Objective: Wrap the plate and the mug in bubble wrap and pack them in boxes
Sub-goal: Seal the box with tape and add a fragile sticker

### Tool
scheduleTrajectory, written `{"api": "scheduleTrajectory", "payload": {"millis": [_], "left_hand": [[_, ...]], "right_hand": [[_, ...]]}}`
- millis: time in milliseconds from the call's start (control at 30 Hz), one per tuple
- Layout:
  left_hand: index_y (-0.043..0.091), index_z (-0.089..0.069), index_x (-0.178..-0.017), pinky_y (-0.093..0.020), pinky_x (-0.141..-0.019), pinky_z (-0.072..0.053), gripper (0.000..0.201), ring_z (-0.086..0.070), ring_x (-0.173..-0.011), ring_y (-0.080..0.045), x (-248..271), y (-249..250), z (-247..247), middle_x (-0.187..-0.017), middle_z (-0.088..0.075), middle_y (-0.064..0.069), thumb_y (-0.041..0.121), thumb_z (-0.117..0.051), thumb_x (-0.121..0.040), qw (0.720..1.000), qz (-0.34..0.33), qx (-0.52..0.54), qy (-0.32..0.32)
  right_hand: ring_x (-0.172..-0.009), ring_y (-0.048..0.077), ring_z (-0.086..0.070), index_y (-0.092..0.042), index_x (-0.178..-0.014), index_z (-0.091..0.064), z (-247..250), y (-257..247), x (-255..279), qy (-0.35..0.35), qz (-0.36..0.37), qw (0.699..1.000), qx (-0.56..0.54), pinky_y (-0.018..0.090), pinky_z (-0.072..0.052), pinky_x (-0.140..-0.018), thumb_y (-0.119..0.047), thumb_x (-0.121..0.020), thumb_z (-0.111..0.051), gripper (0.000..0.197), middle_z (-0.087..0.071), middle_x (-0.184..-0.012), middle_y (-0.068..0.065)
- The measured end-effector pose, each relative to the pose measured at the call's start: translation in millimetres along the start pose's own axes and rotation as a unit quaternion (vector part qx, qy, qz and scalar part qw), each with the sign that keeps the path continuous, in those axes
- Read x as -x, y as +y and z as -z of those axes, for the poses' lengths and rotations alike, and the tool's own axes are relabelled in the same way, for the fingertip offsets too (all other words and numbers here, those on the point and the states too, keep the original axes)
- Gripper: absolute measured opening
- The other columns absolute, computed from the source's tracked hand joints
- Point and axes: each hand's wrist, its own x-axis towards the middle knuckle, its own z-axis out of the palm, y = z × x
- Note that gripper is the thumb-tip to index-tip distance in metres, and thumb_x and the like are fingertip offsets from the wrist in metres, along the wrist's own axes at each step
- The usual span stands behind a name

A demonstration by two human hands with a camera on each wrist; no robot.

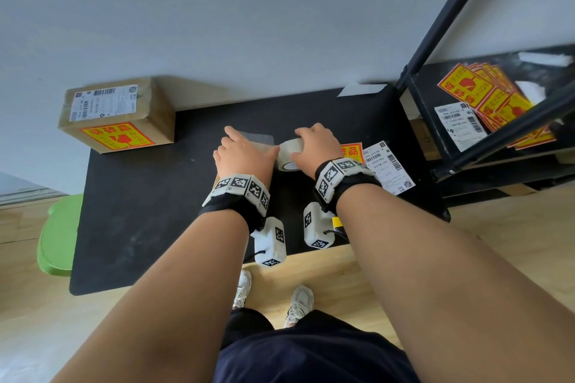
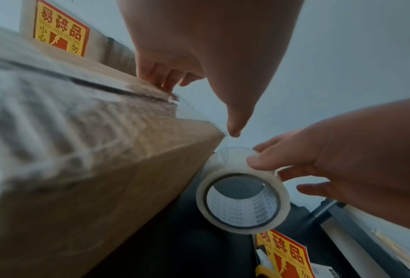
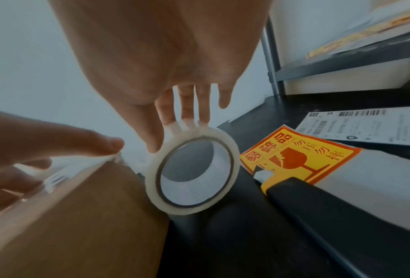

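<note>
My left hand (image 1: 245, 151) lies flat on top of a brown cardboard box (image 2: 80, 150), its fingers (image 2: 165, 80) pressing a strip of clear tape (image 1: 255, 138) onto the closed flaps. The head view hides most of this box under that hand and wrist. Just to the right, my right hand (image 1: 314, 146) grips a roll of clear tape (image 1: 291, 154) by its rim, held upright beside the box's right edge (image 3: 192, 169). The tape runs from the roll to the box top. Neither plate nor mug shows.
A sealed box (image 1: 116, 115) with a shipping label and a yellow fragile sticker stands at the black table's (image 1: 140, 211) far left. A fragile sticker (image 3: 299, 156), a shipping label (image 3: 365, 127) and a yellow-black knife (image 3: 294, 190) lie right of the roll. A black shelf (image 1: 485, 140) with stickers stands further right.
</note>
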Motion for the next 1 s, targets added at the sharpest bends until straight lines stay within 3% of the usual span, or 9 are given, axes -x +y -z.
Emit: {"api": "scheduleTrajectory", "payload": {"millis": [133, 300, 433, 567, 767, 867, 967, 1000], "left_hand": [[-0.002, -0.009, -0.149, -0.039, -0.108, -0.033, 0.109, -0.044, -0.126, -0.033, -2, -1, -1, -0.137, -0.044, -0.018, 0.060, -0.062, -0.077, 1.000, -0.003, -0.019, -0.008], [0.000, -0.004, -0.151, -0.040, -0.110, -0.033, 0.105, -0.043, -0.128, -0.034, 0, 0, 3, -0.139, -0.042, -0.019, 0.054, -0.059, -0.080, 0.999, -0.010, -0.040, -0.019], [0.000, -0.006, -0.150, -0.040, -0.110, -0.032, 0.103, -0.044, -0.126, -0.035, 0, 1, 2, -0.138, -0.044, -0.019, 0.054, -0.059, -0.081, 0.999, -0.009, -0.048, -0.019], [0.000, -0.008, -0.150, -0.040, -0.112, -0.029, 0.104, -0.041, -0.129, -0.035, 0, -2, 2, -0.140, -0.042, -0.018, 0.056, -0.061, -0.080, 0.999, -0.004, -0.035, -0.017], [0.000, -0.013, -0.149, -0.042, -0.114, -0.027, 0.102, -0.038, -0.131, -0.035, 2, -1, 0, -0.141, -0.041, -0.017, 0.056, -0.062, -0.079, 1.000, -0.007, -0.021, -0.006], [0.001, -0.012, -0.149, -0.042, -0.114, -0.027, 0.101, -0.036, -0.132, -0.035, 4, -2, 0, -0.142, -0.039, -0.017, 0.054, -0.061, -0.080, 1.000, -0.007, -0.014, -0.006], [0.000, -0.013, -0.149, -0.043, -0.114, -0.027, 0.098, -0.036, -0.131, -0.036, 2, -2, -1, -0.141, -0.039, -0.018, 0.051, -0.061, -0.079, 1.000, -0.011, -0.012, -0.008], [0.001, -0.014, -0.148, -0.043, -0.113, -0.028, 0.097, -0.037, -0.130, -0.036, 1, -2, -2, -0.140, -0.039, -0.018, 0.049, -0.061, -0.079, 1.000, -0.014, -0.009, -0.008]], "right_hand": [[-0.111, 0.024, -0.053, -0.017, -0.123, -0.058, 5, -1, 2, -0.033, -0.020, 0.999, -0.005, 0.037, -0.043, -0.097, -0.031, -0.084, -0.064, 0.042, -0.050, -0.122, 0.006], [-0.101, 0.024, -0.059, -0.014, -0.115, -0.052, 4, -4, 7, -0.070, -0.057, 0.994, -0.066, 0.038, -0.050, -0.090, -0.022, -0.088, -0.061, 0.030, -0.061, -0.113, 0.006], [-0.105, 0.027, -0.058, -0.012, -0.116, -0.055, 5, -7, 9, -0.031, -0.036, 0.999, -0.023, 0.036, -0.050, -0.087, -0.019, -0.087, -0.062, 0.031, -0.062, -0.112, 0.008], [-0.096, 0.027, -0.061, -0.009, -0.106, -0.063, 12, -3, 11, 0.041, -0.038, 0.998, 0.031, 0.034, -0.044, -0.084, -0.015, -0.090, -0.053, 0.020, -0.066, -0.099, 0.007], [-0.084, 0.031, -0.062, -0.005, -0.072, -0.054, 10, 11, 15, 0.083, -0.058, 0.995, -0.010, 0.040, -0.050, -0.073, -0.006, -0.085, -0.051, 0.014, -0.057, -0.074, 0.010], [-0.084, 0.028, -0.061, 0.001, -0.081, -0.061, 2, 12, 13, 0.077, -0.044, 0.996, -0.022, 0.039, -0.052, -0.076, -0.008, -0.086, -0.054, 0.012, -0.063, -0.084, 0.013], [-0.085, 0.019, -0.054, -0.011, -0.085, -0.054, -7, 16, 12, 0.042, -0.045, 0.998, -0.011, 0.031, -0.047, -0.069, -0.009, -0.088, -0.057, 0.004, -0.053, -0.087, 0.003], [-0.083, 0.018, -0.051, -0.017, -0.084, -0.048, -10, 18, 12, 0.023, -0.056, 0.998, -0.008, 0.029, -0.043, -0.065, -0.008, -0.089, -0.054, 0.012, -0.049, -0.087, 0.001]]}}
